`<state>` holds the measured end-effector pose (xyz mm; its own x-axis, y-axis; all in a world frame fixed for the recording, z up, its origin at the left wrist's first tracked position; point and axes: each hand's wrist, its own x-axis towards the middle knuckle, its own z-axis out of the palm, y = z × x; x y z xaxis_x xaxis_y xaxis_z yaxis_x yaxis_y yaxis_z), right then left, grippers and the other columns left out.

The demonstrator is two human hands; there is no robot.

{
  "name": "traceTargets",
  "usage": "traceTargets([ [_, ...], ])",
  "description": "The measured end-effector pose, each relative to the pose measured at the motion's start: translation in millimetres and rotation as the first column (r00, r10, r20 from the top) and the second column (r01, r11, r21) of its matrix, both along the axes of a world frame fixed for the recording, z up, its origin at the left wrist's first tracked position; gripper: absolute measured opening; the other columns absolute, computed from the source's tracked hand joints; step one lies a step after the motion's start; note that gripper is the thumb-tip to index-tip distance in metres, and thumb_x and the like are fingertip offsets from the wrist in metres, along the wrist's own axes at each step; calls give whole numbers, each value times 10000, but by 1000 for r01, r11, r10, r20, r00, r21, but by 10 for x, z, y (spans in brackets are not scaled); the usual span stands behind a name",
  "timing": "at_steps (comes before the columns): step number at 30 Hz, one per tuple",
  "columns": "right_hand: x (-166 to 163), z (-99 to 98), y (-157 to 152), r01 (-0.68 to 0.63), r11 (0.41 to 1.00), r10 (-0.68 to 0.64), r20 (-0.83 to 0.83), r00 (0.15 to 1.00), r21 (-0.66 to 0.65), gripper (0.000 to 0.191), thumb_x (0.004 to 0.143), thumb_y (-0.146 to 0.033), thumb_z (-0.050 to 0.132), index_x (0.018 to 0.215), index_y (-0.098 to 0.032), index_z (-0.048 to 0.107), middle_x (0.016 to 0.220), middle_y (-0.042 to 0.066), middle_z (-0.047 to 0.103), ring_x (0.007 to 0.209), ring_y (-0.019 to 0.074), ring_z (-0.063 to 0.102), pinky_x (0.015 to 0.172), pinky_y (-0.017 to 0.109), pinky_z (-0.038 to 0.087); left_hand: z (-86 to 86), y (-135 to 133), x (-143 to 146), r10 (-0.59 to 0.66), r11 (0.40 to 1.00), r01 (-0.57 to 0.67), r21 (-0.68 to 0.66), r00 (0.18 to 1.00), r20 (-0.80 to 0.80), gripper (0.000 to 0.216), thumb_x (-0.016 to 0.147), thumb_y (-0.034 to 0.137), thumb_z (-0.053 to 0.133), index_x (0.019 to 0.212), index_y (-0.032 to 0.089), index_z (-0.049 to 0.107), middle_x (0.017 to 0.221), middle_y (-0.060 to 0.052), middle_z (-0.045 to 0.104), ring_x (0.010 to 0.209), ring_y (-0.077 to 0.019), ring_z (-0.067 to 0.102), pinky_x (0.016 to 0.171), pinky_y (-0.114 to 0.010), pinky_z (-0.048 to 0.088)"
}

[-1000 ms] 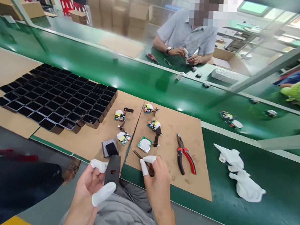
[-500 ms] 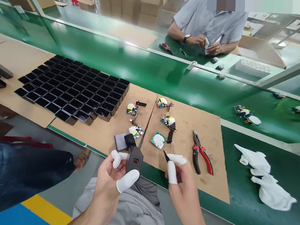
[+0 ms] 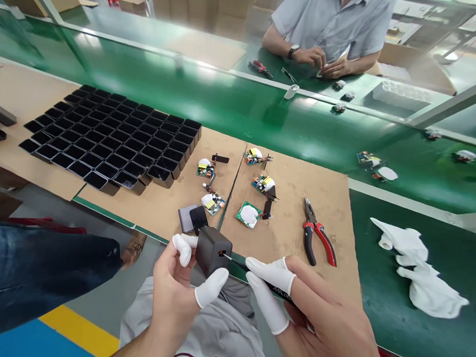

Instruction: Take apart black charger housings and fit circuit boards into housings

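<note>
My left hand [image 3: 181, 286], with white finger cots, grips a black charger housing [image 3: 211, 251] above the table's near edge. One end of the housing faces right and has a small port with orange inside. My right hand [image 3: 291, 302], also in finger cots, holds slim black tweezers [image 3: 240, 264] with pale lettering. Their tip is at the port; how far it goes in I cannot tell. Just behind the housing lie a grey flat piece [image 3: 186, 218] and a black flat piece [image 3: 199, 217]. Nearby is a green circuit board [image 3: 249, 215] with a white pad.
Several circuit boards [image 3: 263, 184] lie on the cardboard [image 3: 286, 238]. Red-and-black pliers [image 3: 316, 232] rest to the right, beyond them a white cloth [image 3: 434, 287]. Rows of black housings [image 3: 106, 136] stand left. A co-worker's hands [image 3: 322, 62] are across the green conveyor [image 3: 233, 102].
My right hand has brought the tweezers left to the port. The housing has turned, so its long side now shows. On the conveyor, the white part and the boards have shifted left.
</note>
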<state>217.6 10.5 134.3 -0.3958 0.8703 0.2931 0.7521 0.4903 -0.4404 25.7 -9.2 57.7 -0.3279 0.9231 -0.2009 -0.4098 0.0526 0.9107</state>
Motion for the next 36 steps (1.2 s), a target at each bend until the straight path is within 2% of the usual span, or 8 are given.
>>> traceTargets([
  [8, -54, -12, -37, 26, 998, -31, 85, 996, 59, 254, 911, -41, 514, 819, -273, 562, 791, -10, 612, 519, 121, 466, 453, 236, 378, 40, -45, 65, 115, 993, -99, 66, 941, -319, 539, 675, 100, 931, 836, 262, 444, 956, 34, 672, 874, -135, 662, 793, -204, 591],
  [12, -80, -50, -76, 71, 994, -83, 146, 986, 85, 247, 879, -45, 506, 811, -282, 526, 794, -22, 640, 473, 116, 483, 438, 271, 335, 5, -35, 76, 164, 983, -98, 158, 859, -486, 504, 749, 136, 917, 854, 268, 442, 959, 36, 671, 881, -148, 664, 838, -245, 592],
  [16, -142, -30, -10, 55, 987, -36, 125, 992, -154, 264, 983, -119, 490, 1046, -275, 693, 821, -19, 743, 500, 157, 613, 442, 288, 376, -59, -44, 55, 249, 960, -96, 264, 727, -640, 519, 756, 175, 947, 868, 273, 450, 985, 22, 654, 881, -167, 661, 807, -267, 577],
  [18, -166, -27, 47, 25, 938, -3, 62, 998, -346, 261, 1062, -190, 499, 1134, -283, 733, 809, -15, 772, 555, 192, 667, 491, 296, 443, -85, -57, 32, 257, 956, -75, 283, 680, -687, 546, 757, 187, 965, 857, 276, 435, 992, 16, 657, 853, -170, 660, 774, -272, 566],
  [21, -180, -67, 110, -33, 856, 16, -37, 999, -516, 269, 1109, -229, 493, 1056, -290, 750, 740, -21, 741, 593, 204, 661, 565, 302, 496, -110, -71, -9, 262, 953, -45, 301, 626, -735, 564, 768, 202, 984, 841, 282, 431, 1020, -9, 687, 876, -197, 713, 749, -282, 572],
  [29, -168, -197, 117, -90, 796, -76, -247, 966, -599, 291, 1137, -306, 529, 1260, -259, 788, 806, -6, 776, 716, 201, 692, 652, 281, 567, -72, -25, -28, 320, 928, -5, 372, 520, -792, 529, 798, 205, 969, 823, 291, 448, 986, -34, 732, 848, -221, 768, 712, -289, 599],
  [32, -140, -209, 109, -96, 780, -114, -291, 950, -618, 350, 1140, -332, 529, 1377, -245, 771, 833, 3, 793, 717, 202, 696, 685, 289, 595, -51, 0, -5, 324, 921, 25, 389, 505, -800, 539, 803, 190, 960, 808, 287, 429, 997, -39, 731, 860, -213, 770, 710, -273, 598],
  [36, -97, -260, 64, -95, 774, -135, -310, 941, -626, 362, 1145, -363, 526, 1362, -226, 781, 819, 15, 790, 774, 225, 733, 764, 318, 631, -81, -5, 54, 322, 915, 53, 401, 504, -802, 541, 797, 163, 947, 810, 282, 418, 963, -25, 725, 774, -171, 721, 687, -246, 587],
])
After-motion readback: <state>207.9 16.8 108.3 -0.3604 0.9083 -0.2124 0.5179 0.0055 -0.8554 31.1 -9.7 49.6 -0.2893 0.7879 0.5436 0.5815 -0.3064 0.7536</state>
